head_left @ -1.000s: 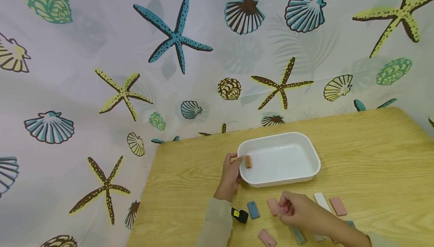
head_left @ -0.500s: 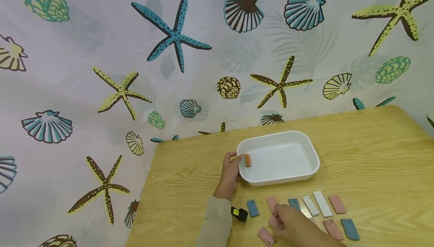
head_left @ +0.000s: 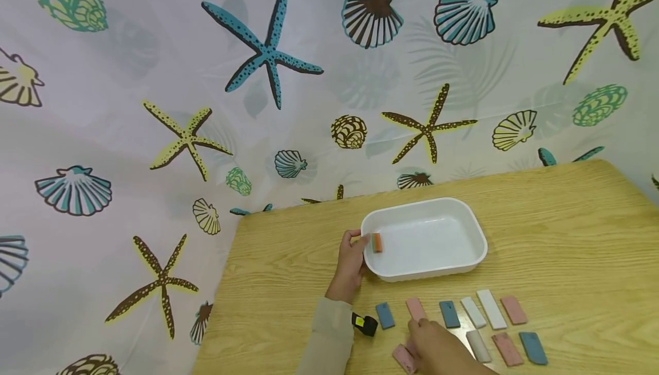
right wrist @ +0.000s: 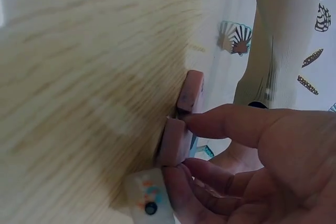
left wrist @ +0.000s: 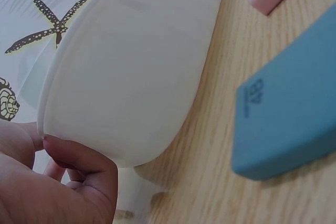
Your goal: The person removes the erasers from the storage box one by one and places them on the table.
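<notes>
My left hand point(head_left: 350, 260) grips the left rim of a white plastic basin point(head_left: 427, 274), its thumb over the edge; in the left wrist view, curled fingers point(left wrist: 84, 166) hold that rim. Inside the basin, by the thumb, lies an orange-and-green eraser point(head_left: 377, 243). My right hand point(head_left: 443, 349) is low over the table, among loose erasers. In the right wrist view it pinches a pink eraser point(right wrist: 173, 142) between thumb and fingers, close to the wood. Another pink eraser point(right wrist: 191, 92) lies just beyond; a pale printed eraser point(right wrist: 149, 195) is beside the fingers. The hand partly hides this spot in the head view.
Blue erasers point(head_left: 384, 315), pink erasers point(head_left: 513, 310) and white erasers point(head_left: 491, 309) lie scattered in front of the basin on the wooden table point(head_left: 278, 272). A black wrist device point(head_left: 364, 324) sits at my left cuff. Patterned cloth point(head_left: 309, 78) hangs behind the table.
My right hand has moved down and slightly left, toward the near pink eraser, uncovering several erasers on the right. My left hand and the basin stay put.
</notes>
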`<state>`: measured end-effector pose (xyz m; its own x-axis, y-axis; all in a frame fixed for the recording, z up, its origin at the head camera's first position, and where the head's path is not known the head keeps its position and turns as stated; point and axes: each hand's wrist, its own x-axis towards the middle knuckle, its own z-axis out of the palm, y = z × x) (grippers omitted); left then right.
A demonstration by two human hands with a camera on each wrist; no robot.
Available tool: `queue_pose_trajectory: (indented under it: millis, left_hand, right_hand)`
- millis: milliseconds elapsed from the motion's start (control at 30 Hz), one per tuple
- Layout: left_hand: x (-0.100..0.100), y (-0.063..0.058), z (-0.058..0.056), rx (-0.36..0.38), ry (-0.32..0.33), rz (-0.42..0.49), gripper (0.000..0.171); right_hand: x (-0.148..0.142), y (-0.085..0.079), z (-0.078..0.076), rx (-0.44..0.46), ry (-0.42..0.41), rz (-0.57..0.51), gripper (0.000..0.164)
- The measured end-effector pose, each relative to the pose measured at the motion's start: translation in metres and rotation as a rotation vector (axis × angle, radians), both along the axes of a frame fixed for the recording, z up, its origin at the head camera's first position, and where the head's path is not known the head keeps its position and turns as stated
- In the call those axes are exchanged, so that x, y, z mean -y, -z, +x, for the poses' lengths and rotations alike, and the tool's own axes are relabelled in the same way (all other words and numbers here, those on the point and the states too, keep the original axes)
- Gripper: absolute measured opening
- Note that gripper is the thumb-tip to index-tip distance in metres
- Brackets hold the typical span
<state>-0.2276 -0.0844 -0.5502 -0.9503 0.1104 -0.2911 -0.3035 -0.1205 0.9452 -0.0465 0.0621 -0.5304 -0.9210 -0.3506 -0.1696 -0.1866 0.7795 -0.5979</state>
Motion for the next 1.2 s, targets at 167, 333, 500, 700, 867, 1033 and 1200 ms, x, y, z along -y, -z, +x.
queue_pose_trajectory:
  millis: [167,333,500,700,867,1033,1200]
  left_hand:
    - [0.0,-0.001,0.0,0.004,-0.003,0.005,0.027]
    - [0.0,-0.001,0.0,0.014,-0.003,-0.022,0.027]
    - [-0.001,-0.001,0.0,0.018,-0.01,-0.039,0.029]
    - [0.0,0.0,-0.001,0.011,-0.003,-0.037,0.03]
    - [0.002,-0.001,-0.003,0.005,-0.006,-0.046,0.031]
    - [0.002,-0.002,-0.004,0.012,-0.012,-0.067,0.031]
    - [0.0,-0.002,-0.002,0.02,-0.004,-0.057,0.03]
  right_hand:
    - [0.004,-0.001,0.001,-0.061,-0.028,0.004,0.03]
    - [0.004,-0.008,0.001,-0.038,-0.028,0.012,0.026]
    - [0.0,-0.028,-0.006,0.061,-0.011,-0.064,0.013]
    - [-0.015,-0.06,-0.041,-0.057,0.034,-0.232,0.007]
    - [-0.029,-0.078,-0.086,-0.151,0.181,-0.253,0.01]
    - [-0.032,-0.077,-0.128,-0.059,0.232,-0.216,0.018]
    - [-0.023,-0.059,-0.158,0.068,0.242,-0.187,0.018]
